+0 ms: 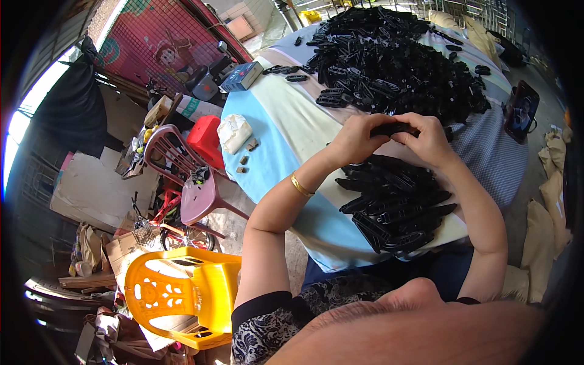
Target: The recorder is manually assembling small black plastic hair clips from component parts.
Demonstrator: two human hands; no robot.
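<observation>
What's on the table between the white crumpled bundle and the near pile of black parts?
In the head view, only bare cloth and the left forearm lie between the bundle and the near pile.

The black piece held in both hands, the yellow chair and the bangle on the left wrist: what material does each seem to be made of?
The black piece, pinched between the left hand and the right hand, looks like moulded plastic with a dull sheen. The yellow chair looks like glossy moulded plastic, with cut-out slots in its back. The bangle shines like gold-coloured metal, though that is uncertain.
</observation>
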